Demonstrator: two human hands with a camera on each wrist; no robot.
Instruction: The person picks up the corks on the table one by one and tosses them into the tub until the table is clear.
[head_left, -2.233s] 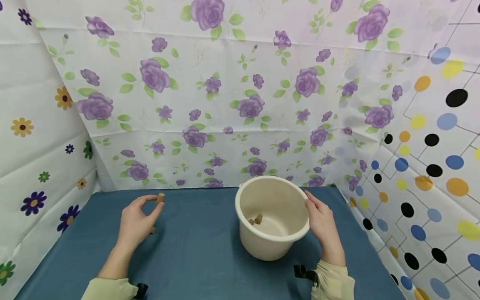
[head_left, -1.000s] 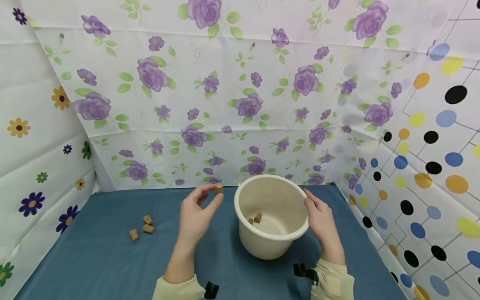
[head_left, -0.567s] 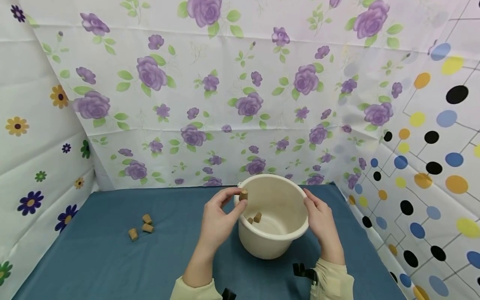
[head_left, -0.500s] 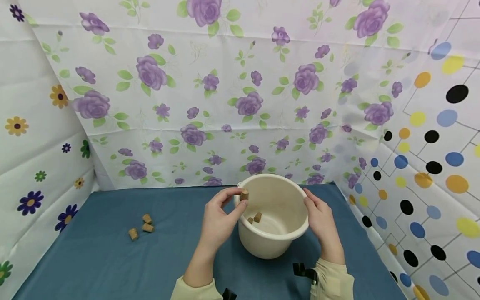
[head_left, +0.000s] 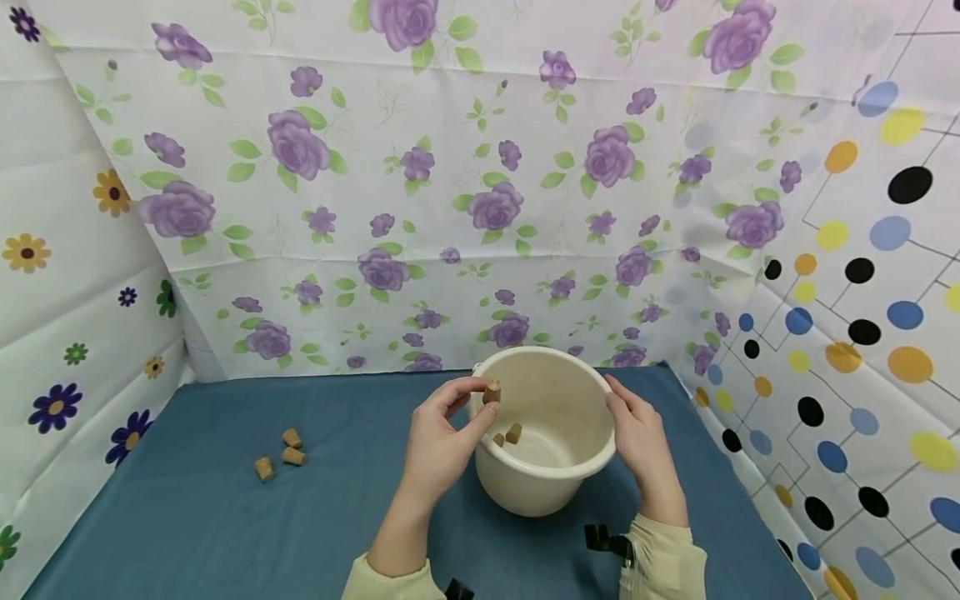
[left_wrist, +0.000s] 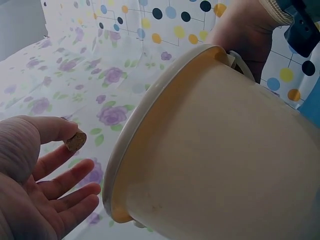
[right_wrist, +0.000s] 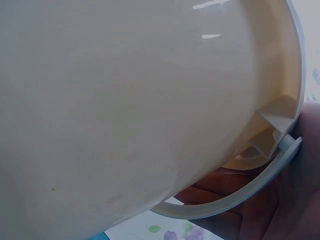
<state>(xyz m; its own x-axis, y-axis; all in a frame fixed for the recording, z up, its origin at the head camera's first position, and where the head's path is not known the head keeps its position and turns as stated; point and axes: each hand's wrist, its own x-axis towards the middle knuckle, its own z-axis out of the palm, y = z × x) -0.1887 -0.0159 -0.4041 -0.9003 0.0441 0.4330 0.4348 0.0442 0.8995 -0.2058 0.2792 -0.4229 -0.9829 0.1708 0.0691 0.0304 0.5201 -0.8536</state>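
Note:
In the head view my left hand (head_left: 441, 446) pinches a brown cork (head_left: 491, 392) between thumb and forefinger, at the left rim of a cream bucket (head_left: 528, 492). From the left wrist, the cork (left_wrist: 76, 141) shows at the fingertips, with the other fingers spread and the bucket's outer wall (left_wrist: 215, 150) beside them. My right hand (head_left: 645, 442) holds the bucket's right rim, its fingers partly hidden behind it. Seen from the right wrist, the bucket's handle (right_wrist: 235, 200) crosses in front of that hand. Two corks (head_left: 513, 433) lie inside on the bottom.
Three more corks (head_left: 292, 456) lie close together at left on the blue tablecloth (head_left: 187, 525). A purple-flowered sheet (head_left: 442, 200) hangs behind the table. Patterned sheets flank it, with coloured dots (head_left: 843, 357) on the right one.
My left hand has carried the cork rightward from near the loose corks to the bucket's left rim, slowing over the last half second. My right hand and the bucket stay put.

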